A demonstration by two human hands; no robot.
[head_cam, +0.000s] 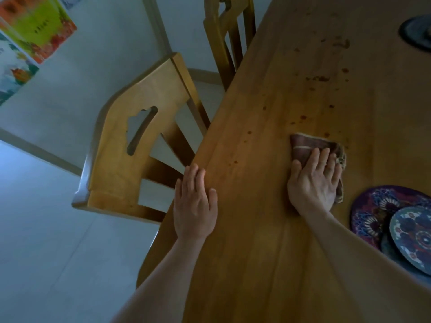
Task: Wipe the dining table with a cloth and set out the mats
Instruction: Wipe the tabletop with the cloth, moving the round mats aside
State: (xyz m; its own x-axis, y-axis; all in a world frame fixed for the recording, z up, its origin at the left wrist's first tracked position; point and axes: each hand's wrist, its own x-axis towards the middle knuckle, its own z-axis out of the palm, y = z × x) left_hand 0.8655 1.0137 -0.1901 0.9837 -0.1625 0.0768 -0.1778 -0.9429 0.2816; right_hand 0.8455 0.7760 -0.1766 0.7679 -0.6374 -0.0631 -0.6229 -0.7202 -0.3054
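A folded brown cloth [305,145] lies on the wooden dining table [256,241], just below a spread of dark reddish spots [321,78]. My right hand [314,180] presses flat on the cloth with straight fingers. My left hand [194,206] rests flat on the table's left edge, fingers straight. Round patterned mats [382,213] lie stacked at the right edge of view, right of my right hand. Another dark round mat [417,33] sits at the far right, partly cut off.
Two wooden chairs stand along the table's left side, the near chair [140,145] close to my left hand and the far chair [226,38] behind it. Pale tiled floor [58,252] lies to the left. Colourful boxes [35,26] stand at the upper left.
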